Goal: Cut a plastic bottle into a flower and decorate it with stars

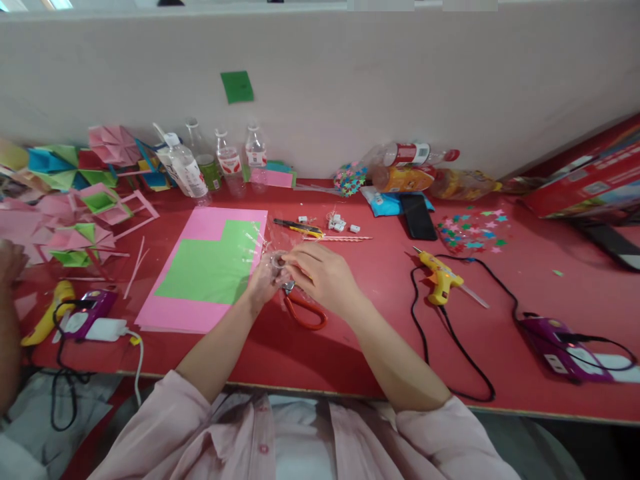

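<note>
Above the glossy red tabletop (370, 353), a small clear plastic piece (277, 260) is being held between both grips: it is being cupped by the curled left hand (263, 280) and pinched from the right by the nearly closed right hand (324, 270); its long axis cannot be told.

No word, brand or number can be read with certainty. Beyond the yellow glue gun (442, 277), a lying red-labelled bottle (411, 154) bears a white barcode-like panel, too small to make out. Beyond and well to the gun's left, an upright clear bottle (256, 159) wears a blurred red-and-white label. To the gun's right, a red printed box (590, 177) carries pale, illegible lettering.
</note>
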A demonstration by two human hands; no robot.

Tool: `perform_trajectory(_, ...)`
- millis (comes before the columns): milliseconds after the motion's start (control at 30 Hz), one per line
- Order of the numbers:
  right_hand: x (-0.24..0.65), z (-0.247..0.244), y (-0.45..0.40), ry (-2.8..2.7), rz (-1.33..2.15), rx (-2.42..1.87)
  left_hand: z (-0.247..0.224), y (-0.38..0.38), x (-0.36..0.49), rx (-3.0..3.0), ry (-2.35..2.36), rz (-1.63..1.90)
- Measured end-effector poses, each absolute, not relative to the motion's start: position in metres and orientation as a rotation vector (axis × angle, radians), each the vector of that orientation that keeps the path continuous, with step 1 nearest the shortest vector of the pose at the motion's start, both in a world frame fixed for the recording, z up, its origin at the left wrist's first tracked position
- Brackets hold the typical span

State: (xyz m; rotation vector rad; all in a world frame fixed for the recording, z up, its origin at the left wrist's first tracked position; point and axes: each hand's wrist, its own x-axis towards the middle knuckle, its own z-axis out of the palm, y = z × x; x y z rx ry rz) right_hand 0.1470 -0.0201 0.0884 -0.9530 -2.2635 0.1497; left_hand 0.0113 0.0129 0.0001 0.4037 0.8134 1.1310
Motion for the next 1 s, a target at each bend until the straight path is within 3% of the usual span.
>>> perform_trajectory(567, 0.147, 0.095, -0.023, -2.233, 0.373, -1.087, -0.005, 0.013, 0.011, 0.470, 0.688, 1.153)
perform_trajectory(1000, 0.159, 0.107, -0.029, -2.062, 0.184, -0.953, 0.000, 0.016, 0.012, 0.498, 0.675, 1.086)
